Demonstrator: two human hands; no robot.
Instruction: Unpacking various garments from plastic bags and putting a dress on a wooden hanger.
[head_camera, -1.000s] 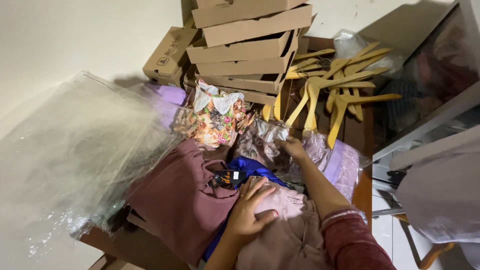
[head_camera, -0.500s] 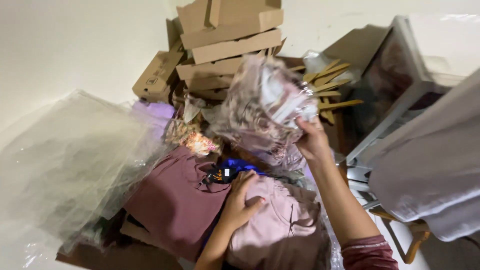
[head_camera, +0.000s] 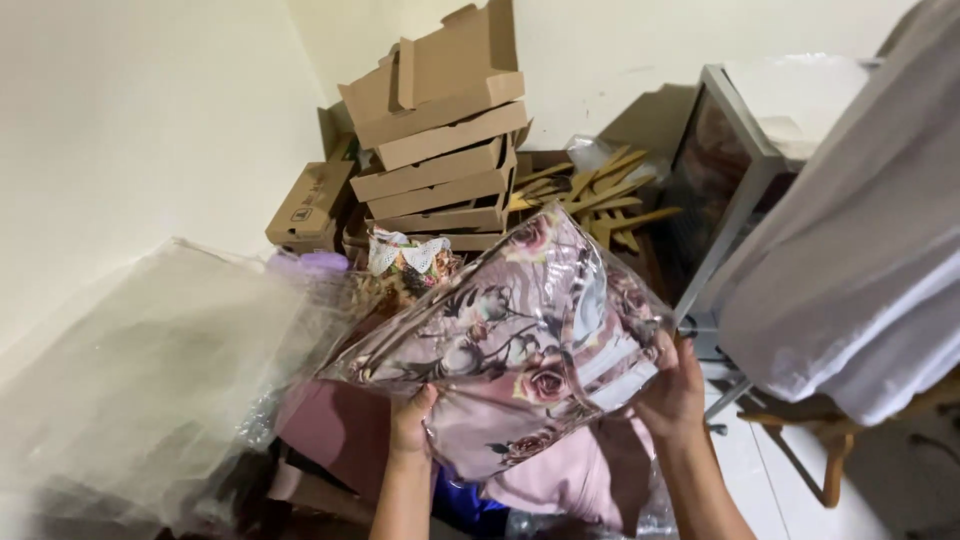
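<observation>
Cream walls meet in a corner behind the clutter, and against them rises a leaning stack of flat brown cardboard boxes (head_camera: 440, 150), their flaps loose and what is inside hidden from you. Beside it lies a heap of pale wooden clothes hangers (head_camera: 590, 195), and on the left a big sheet of clear crinkled plastic film (head_camera: 150, 370) spreads over the pile. You hold the clear plastic bag of folded pink rose-print fabric (head_camera: 510, 345) up in front of you, above the heap of clothes, tilted with its far corner high. Your left hand (head_camera: 410, 420) grips the lower near edge, fingers curled under with the thumb pressed on top; your right hand (head_camera: 675, 390) cups the right end from beneath, fingers closed around that edge. I judge the packet light and soft: it sags and bends between your hands, and the glossy film looks slippery, so a hold at two opposite edges, pinching film and folded cloth together, should serve better than the bare plastic alone. Whether the bag's mouth is sealed you cannot tell. Below it sit a mauve folded garment (head_camera: 335, 425), a pale pink one (head_camera: 590, 475), a strip of deep blue cloth (head_camera: 465, 500) and a floral piece with a white lace collar (head_camera: 405, 258). A white cloth (head_camera: 850, 270) hangs at your right.
</observation>
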